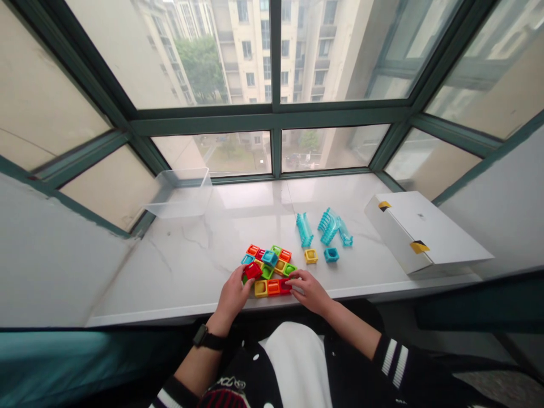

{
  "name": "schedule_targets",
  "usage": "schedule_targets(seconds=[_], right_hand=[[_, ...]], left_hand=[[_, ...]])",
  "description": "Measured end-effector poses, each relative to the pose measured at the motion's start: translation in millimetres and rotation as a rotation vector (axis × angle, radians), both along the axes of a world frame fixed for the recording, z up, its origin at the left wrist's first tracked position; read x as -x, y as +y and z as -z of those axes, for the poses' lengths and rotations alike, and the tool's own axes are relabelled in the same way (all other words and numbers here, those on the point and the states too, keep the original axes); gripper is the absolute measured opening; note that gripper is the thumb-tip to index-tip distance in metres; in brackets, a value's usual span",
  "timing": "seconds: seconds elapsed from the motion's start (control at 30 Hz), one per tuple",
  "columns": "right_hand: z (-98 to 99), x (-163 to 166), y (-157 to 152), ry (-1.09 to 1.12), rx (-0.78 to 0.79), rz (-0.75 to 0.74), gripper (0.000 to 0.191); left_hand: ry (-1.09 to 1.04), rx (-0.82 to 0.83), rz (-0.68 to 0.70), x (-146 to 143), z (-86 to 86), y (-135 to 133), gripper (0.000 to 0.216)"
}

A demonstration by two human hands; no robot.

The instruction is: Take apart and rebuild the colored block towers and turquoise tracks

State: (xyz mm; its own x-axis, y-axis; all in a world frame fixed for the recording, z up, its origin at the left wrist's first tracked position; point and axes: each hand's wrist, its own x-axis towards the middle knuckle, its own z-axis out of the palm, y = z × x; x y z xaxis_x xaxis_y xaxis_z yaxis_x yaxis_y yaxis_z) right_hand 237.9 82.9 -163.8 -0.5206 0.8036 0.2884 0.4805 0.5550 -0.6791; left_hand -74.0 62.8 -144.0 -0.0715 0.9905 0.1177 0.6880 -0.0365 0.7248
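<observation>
Colourful hollow toy blocks lie in a cluster near the front edge of a white marble sill. My left hand [233, 292] is closed on a red block [253, 271] at the cluster's left side. At the front is a row made of a yellow block [260, 288], an orange block [273, 287] and a dark red block [285, 285]. The fingers of my right hand [309, 290] are bent around the right end of that row, on the dark red block. A blue block [269, 258] sits on top of the others behind my hands.
Clear turquoise track pieces [305, 229] lie behind a separate yellow block [311, 256] and a teal block [331, 255]. A transparent plastic bin [181, 195] stands at the back left, a white box [425, 229] at the right. Windows with green frames [272, 120] enclose the marble sill [178, 272].
</observation>
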Motion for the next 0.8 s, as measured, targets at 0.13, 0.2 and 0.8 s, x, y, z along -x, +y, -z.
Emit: schedule_targets(seconds=[0.13, 0.2, 0.8], right_hand=[[3.1, -2, 0, 0.002, 0.005, -0.004, 0.028], [2.8, -1, 0, 0.008, 0.008, -0.003, 0.027], [0.4, 11, -6, -0.013, -0.047, 0.069, 0.014]], left_hand=[[-0.059, 0.028, -0.029, 1, -0.3, -2, 0.042], [-0.089, 0.047, -0.044, 1, -1.7, -2, 0.042], [-0.244, 0.056, -0.118, -7, 2.4, -8, 0.047]])
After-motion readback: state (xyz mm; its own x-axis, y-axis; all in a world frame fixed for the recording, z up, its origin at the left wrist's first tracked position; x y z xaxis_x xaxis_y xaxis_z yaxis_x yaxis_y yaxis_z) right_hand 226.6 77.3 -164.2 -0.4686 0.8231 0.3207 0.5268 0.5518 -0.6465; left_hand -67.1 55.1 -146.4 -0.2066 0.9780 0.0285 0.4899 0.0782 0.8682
